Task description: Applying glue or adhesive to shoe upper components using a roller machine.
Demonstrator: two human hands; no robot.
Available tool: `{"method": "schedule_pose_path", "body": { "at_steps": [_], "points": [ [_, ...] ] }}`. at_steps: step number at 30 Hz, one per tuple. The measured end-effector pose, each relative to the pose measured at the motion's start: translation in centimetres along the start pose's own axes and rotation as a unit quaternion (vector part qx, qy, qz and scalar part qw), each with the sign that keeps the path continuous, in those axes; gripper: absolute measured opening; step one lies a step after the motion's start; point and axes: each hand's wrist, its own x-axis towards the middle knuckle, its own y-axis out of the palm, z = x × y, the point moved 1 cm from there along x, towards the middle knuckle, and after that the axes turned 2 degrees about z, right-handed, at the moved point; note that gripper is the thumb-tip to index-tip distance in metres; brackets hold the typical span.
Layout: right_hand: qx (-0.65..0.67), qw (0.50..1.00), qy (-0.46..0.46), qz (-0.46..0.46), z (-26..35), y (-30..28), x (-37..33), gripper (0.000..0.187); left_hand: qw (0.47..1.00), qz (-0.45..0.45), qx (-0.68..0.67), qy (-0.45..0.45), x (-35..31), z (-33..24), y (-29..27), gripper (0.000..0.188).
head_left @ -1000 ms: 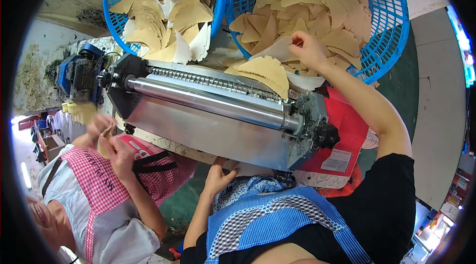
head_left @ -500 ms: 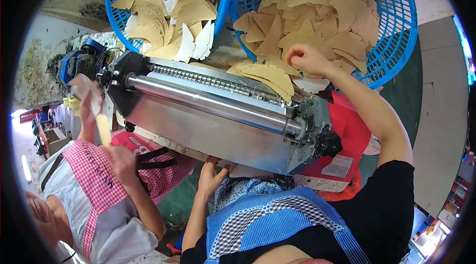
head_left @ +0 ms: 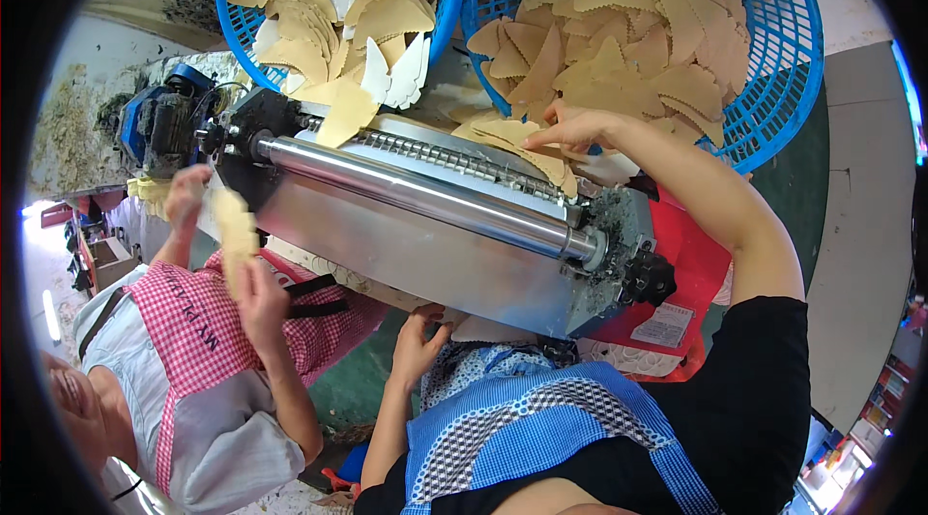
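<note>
Pieces (head_left: 541, 163), tan and scallop-edged, lie stacked at the far right edge of the roller machine (head_left: 425, 254) in the head view, just in front of the large basket (head_left: 810, 60). The step in hand looks like separating a piece from that stack; taking one would call for a light pinch at its edge. The right hand (head_left: 578, 131) reaches past the machine's right end, elbow bent, one digit stretched to the stack, others loosely crooked, gripping nothing I can see. The left hand (head_left: 416, 349) is low at the front edge beside a pale sheet (head_left: 488, 329), fingertips hidden; whether it grasps anything, I cannot tell. At left, a co-worker (head_left: 222, 428) holds another tan piece (head_left: 235, 239).
</note>
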Motion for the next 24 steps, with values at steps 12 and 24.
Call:
{"method": "schedule_pose_path", "body": {
  "at_steps": [12, 24],
  "points": [
    [-0.26, 0.942, -0.183, 0.105, 4.6, -0.6, -2.0, 0.096, 0.999, 0.011, 0.026, -0.021, 0.0, -0.8, -0.1, 0.035],
    [-0.225, 0.938, -0.26, -0.04, -0.2, 0.9, -1.0, 0.049, 1.0, 0.008, 0.007, -0.005, 0.1, -0.4, 0.3, 0.03]
  ]
}}
